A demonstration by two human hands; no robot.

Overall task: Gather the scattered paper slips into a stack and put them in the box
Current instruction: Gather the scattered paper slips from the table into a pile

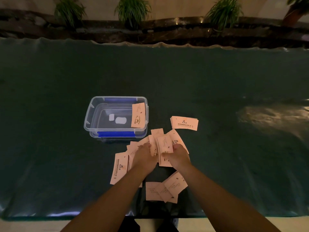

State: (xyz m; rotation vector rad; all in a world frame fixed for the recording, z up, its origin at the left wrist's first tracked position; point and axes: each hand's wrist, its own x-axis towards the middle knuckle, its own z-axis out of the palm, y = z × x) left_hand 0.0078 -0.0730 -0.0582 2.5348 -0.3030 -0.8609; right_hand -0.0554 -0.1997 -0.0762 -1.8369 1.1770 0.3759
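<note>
Several pale printed paper slips (164, 145) lie fanned out on the dark green table in front of me. My left hand (143, 155) and my right hand (178, 155) press in on this bunch from either side, fingers curled around slips. A neat small stack of slips (184, 123) rests to the right of the clear plastic box (91, 114) with blue clips. One slip (138, 115) leans inside the box against its right wall. More loose slips lie near the front edge (165, 190) and at the left (119, 167).
The table (234, 148) wears a glossy green cover with a wavy far edge. Behind it runs a dark ledge with potted grass-like plants (132, 12). The front table edge is just below my forearms.
</note>
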